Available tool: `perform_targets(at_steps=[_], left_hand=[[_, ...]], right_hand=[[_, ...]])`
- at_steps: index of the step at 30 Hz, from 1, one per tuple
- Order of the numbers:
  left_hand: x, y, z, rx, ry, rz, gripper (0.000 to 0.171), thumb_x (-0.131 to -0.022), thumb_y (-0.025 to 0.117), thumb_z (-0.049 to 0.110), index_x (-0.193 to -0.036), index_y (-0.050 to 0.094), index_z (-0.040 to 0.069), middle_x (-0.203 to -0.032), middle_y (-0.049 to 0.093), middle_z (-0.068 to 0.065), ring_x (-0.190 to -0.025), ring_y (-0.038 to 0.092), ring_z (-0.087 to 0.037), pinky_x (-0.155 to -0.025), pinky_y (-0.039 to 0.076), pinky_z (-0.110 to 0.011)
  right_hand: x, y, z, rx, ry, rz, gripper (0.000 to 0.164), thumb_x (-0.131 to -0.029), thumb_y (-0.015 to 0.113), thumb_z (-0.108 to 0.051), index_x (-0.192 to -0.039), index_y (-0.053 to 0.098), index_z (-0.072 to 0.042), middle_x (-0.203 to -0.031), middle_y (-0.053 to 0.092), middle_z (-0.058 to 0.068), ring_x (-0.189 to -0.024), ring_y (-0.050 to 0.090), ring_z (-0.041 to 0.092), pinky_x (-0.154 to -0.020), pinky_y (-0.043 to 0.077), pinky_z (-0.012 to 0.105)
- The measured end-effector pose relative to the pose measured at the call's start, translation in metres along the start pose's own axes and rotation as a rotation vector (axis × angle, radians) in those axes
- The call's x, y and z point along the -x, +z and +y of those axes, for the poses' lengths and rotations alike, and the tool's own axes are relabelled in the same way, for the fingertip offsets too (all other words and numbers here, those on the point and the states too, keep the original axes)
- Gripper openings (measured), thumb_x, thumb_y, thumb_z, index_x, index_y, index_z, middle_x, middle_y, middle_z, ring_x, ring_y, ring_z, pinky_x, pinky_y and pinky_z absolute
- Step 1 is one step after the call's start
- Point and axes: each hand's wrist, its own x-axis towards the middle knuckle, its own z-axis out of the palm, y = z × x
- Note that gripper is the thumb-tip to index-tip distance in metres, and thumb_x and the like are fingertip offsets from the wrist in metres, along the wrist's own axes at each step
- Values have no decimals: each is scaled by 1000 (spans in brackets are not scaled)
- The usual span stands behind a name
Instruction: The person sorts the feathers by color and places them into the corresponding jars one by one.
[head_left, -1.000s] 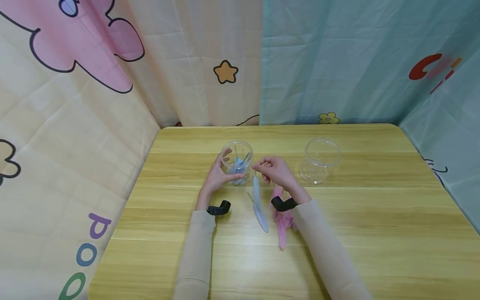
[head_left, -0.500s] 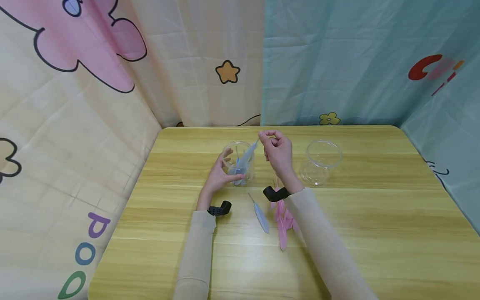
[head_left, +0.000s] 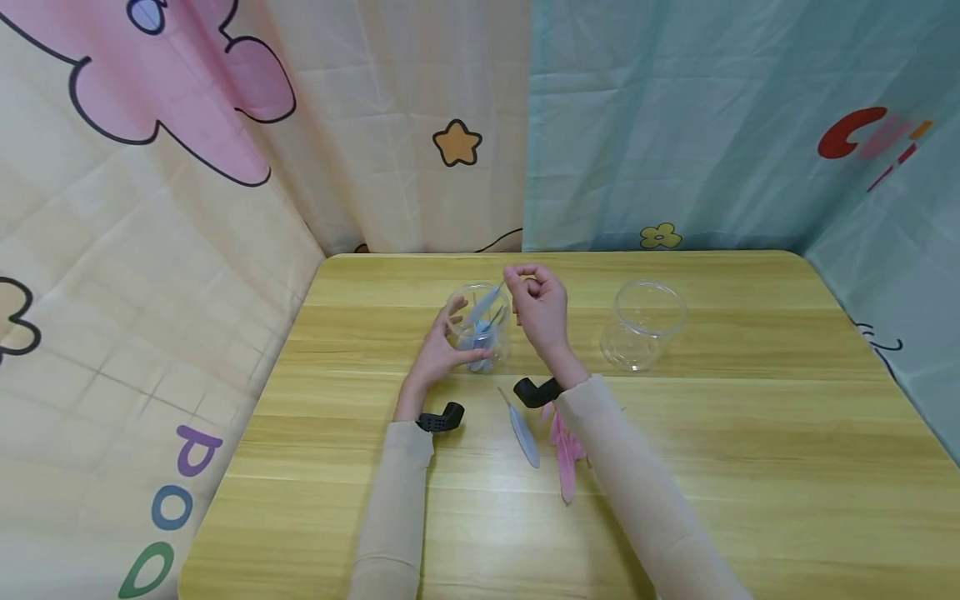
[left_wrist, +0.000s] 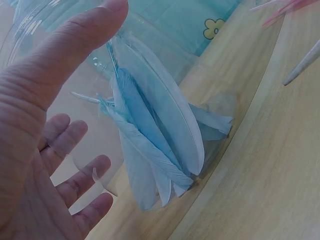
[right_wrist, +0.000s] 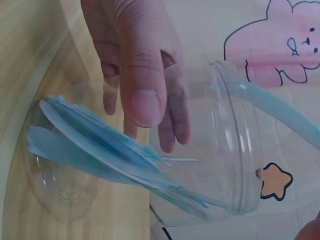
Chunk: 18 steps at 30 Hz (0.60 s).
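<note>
My left hand point(head_left: 435, 357) grips a clear plastic jar point(right_wrist: 220, 140), thumb on the near side and fingers round the far side. Several light blue feathers point(left_wrist: 155, 115) stand inside it, vane ends down and quills up. Above the rim, my right hand point(head_left: 542, 310) pinches another light blue feather point(head_left: 482, 306) by its quill. That feather slants down to the left, its tip inside the jar's mouth. In the right wrist view, the held feather point(right_wrist: 287, 112) crosses the rim, and only a bit of the right fingertip point(right_wrist: 310, 231) shows at the corner.
One blue feather point(head_left: 524, 435) lies on the wooden table point(head_left: 315, 500) in front of the jar. Beside it is a bunch of pink feathers point(head_left: 565, 467), partly hidden under the right forearm. A second clear jar point(head_left: 648, 333) stands at the right. Printed curtains point(head_left: 390, 125) enclose the table.
My right hand lifted a blue feather from the table beside the jar, raised it above the rim, then moved left, bringing its tip into the mouth. The left hand stays on the jar.
</note>
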Motion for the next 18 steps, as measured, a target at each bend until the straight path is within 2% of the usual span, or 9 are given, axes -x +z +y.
perform_targets(at_steps=[7,12,15,18], left_hand=[[0,0,2,-3,4,-13,101,-70,86,24,-150,24,20,-149,32,4,-133,31,-26,-102,29,-52],[6,-2,23,16,8,-30,99,-72,84,15,-150,23,10,-150,30,-7,-133,29,-36,-102,28,-55],[10,-3,33,5,18,-35,97,-74,82,10,-149,22,6,-150,29,-13,-133,29,-39,-102,29,-57],[9,-2,30,0,20,-35,97,-74,82,10,-149,22,7,-150,29,-13,-133,29,-38,-101,29,-57]], right_hand=[[5,-5,10,103,86,-95,20,-94,61,-12,-102,61,6,-54,47,14,-40,41,22,-40,39,26],[5,-15,29,123,143,-112,23,-92,64,-18,-100,63,4,-55,48,16,-39,40,23,-39,36,25],[4,-23,42,137,194,-168,28,-91,66,-25,-95,64,3,-55,47,15,-42,40,28,-39,34,26],[6,-30,45,196,247,-264,32,-89,68,-32,-88,65,0,-54,46,10,-47,41,36,-41,34,28]])
